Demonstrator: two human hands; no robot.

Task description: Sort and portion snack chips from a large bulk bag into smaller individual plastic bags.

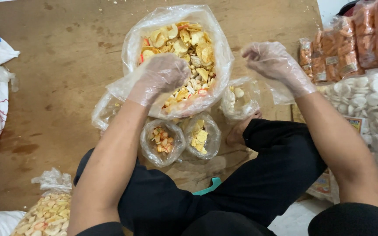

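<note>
From where I watch, nearest to me are my crossed legs in black trousers [224, 192], and just beyond the knees sit two small filled bags [180, 140] of mixed crackers, side by side on the wooden floor [57, 78]. A third small bag [240, 101], only part filled with pale pieces, stands a little farther off, just right of the big one and below my right hand [273, 61]. My left hand [162, 75], in a thin plastic glove, is curled down into the near side of the large open bag [178, 57] of mixed crackers; its fingers are bunched, but I cannot tell whether they grip any pieces. My right hand, gloved too, hangs in the air with fingertips pinched together, seemingly on a fold of clear film, though I cannot make that out for sure. So the part-filled bag lies down and to the left of the right hand, nearer to it than to the left. Farther right, stacked orange snack packs [355, 39] and white crackers [359, 94] line the edge
</note>
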